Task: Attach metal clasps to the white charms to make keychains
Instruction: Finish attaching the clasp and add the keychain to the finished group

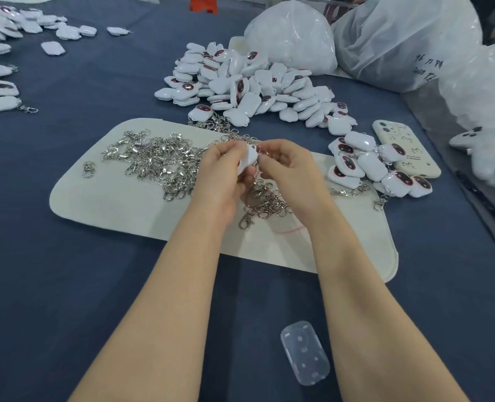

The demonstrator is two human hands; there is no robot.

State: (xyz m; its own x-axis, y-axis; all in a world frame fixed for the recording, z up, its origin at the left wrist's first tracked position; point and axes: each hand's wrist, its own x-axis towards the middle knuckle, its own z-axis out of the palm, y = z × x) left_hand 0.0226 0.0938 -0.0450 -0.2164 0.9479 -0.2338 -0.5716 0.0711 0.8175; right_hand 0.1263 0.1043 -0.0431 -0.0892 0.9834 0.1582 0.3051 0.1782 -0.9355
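White charm (pixel 247 159) near mat's (pixel 110 204) far edge

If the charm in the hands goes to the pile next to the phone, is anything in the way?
Nothing visible blocks it. The left hand grips the white charm, the right hand pinches a clasp beside it, and only flat mat lies between them and the pile beside the phone.

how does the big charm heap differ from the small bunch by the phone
The big heap holds far more charms than the small bunch. The big heap lies beyond the mat; the small bunch sits at its right edge, against the phone. Clasps hang off the small bunch; the big heap's charms mostly look bare. Both are white charms with dark ovals.
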